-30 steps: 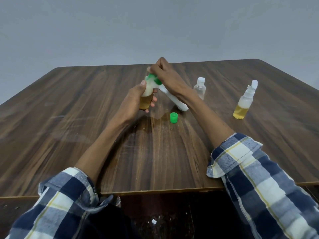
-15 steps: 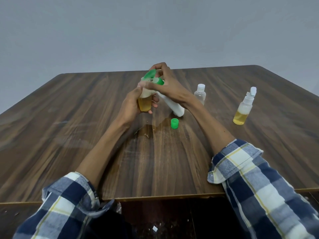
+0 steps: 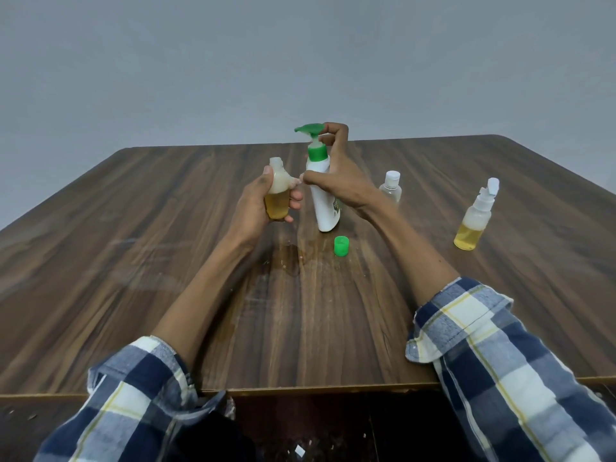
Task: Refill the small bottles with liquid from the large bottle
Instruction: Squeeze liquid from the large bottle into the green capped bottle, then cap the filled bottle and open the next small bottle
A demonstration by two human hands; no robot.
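Beside the left hand [image 3: 256, 201] gripping the small bottle [image 3: 277, 195] stands the large bottle [image 3: 321, 191].

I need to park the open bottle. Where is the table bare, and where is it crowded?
Bare: the wide stretch of table left of the left hand, and the near strip between the forearms, short of the wet patch. Crowded: middle to right, around the pump bottle, green cap, clear bottle and spray bottle.

A left hand [image 3: 258, 203] grips a small uncapped plastic bottle of amber liquid [image 3: 277, 195]. A right hand [image 3: 336, 176] holds a tall white pump bottle with green dispenser [image 3: 321, 191], standing tilted on a dark wooden desk [image 3: 133, 228] beside a loose green cap [image 3: 341, 245].
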